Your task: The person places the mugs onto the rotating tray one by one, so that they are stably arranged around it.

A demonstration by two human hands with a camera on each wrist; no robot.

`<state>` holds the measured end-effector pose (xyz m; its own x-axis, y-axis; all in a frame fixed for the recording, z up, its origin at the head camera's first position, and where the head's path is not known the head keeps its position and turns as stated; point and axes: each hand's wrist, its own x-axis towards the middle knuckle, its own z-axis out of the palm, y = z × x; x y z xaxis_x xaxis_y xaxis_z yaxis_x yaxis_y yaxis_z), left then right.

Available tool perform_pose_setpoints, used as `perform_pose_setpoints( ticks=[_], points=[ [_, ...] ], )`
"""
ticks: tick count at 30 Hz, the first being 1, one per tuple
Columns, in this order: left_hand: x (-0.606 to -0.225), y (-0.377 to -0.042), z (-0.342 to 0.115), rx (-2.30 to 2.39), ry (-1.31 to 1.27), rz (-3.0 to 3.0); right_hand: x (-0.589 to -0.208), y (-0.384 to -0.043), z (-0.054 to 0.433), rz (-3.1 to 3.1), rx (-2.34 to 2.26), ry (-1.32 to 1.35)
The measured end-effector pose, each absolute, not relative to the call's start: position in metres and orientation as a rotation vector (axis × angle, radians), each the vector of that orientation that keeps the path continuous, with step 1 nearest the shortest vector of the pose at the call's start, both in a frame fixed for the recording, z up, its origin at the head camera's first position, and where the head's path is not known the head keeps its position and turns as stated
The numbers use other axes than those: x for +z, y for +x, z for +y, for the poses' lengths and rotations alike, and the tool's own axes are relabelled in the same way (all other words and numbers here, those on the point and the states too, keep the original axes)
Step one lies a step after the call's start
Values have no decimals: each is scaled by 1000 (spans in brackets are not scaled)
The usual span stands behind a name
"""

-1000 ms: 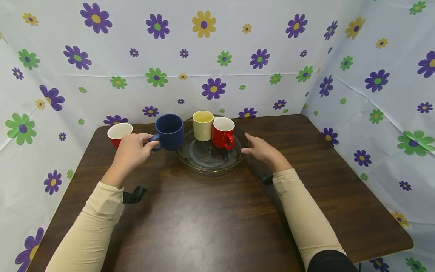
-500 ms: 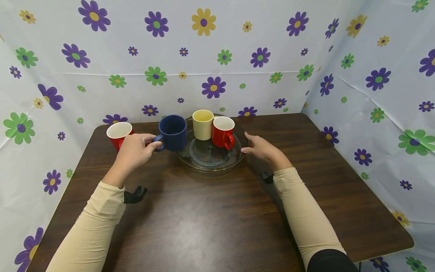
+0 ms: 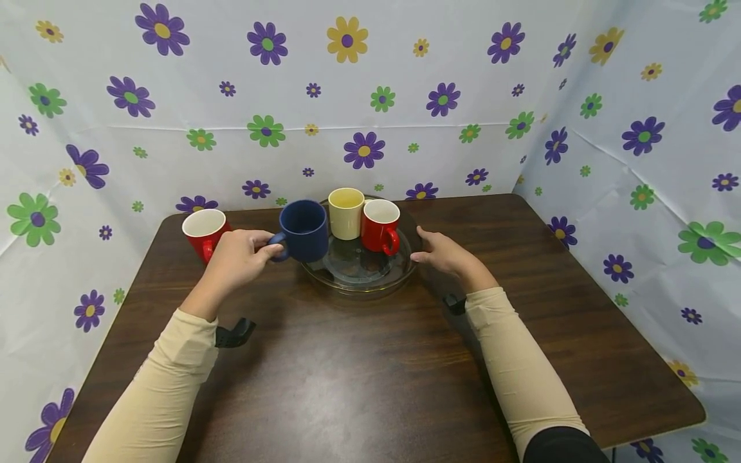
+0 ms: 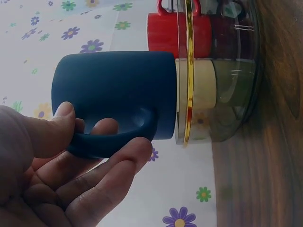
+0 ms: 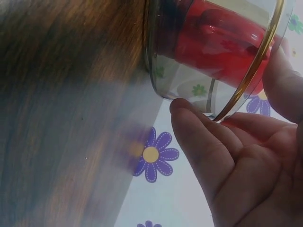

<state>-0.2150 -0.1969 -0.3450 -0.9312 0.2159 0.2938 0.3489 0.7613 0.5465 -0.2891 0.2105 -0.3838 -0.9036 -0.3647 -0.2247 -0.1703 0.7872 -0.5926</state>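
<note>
My left hand pinches the handle of a dark blue mug between thumb and fingers. The mug hangs upright over the left part of a round clear tray. In the left wrist view, the base of the blue mug is level with the tray's gold rim. Standing in the tray are a yellow mug and a red mug, side by side toward the back. My right hand rests its fingertips against the tray's right side, fingers extended, holding nothing.
Another red mug with a white inside stands at the table's back left, just behind my left hand. The brown wooden table meets a flower-printed sheet at the back and sides.
My left hand has carried the blue mug right and slightly nearer, farther over the tray. My right hand stays at the tray's side.
</note>
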Motion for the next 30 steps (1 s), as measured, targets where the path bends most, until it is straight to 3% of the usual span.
perform_pose_setpoints(
  ticks=[30],
  points=[
    [-346, -222, -167, -968, -579, -2795, -385, -285, 210, 2643, -869, -401]
  ],
)
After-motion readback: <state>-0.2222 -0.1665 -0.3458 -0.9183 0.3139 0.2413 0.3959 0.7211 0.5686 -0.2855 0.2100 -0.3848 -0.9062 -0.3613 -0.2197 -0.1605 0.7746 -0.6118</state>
